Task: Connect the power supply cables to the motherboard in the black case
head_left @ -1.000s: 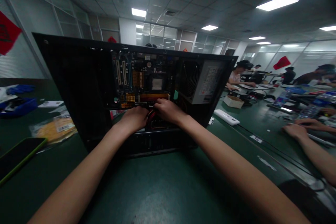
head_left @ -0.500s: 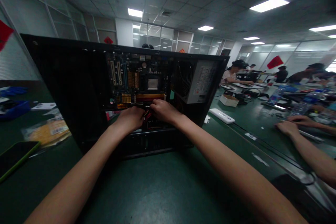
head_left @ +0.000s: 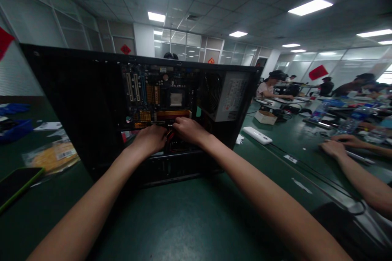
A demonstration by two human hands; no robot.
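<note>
Both grips, left hand (head_left: 152, 138) and right (head_left: 190, 129), curl at thin cables (head_left: 171, 135); closure unclear.

2 bare forearms reach forward, converging; left hand (head_left: 153, 138) and right hand (head_left: 188, 129) close together, fingers curled.

The person's left hand (head_left: 150, 140) and right hand (head_left: 190, 129) were bare. The left arm (head_left: 92, 200) and right arm (head_left: 260, 183) were bare too, and looked smooth. Both were long, thin at the wrist and fatter lower down. The left fingertips were too dark to see well.
</note>
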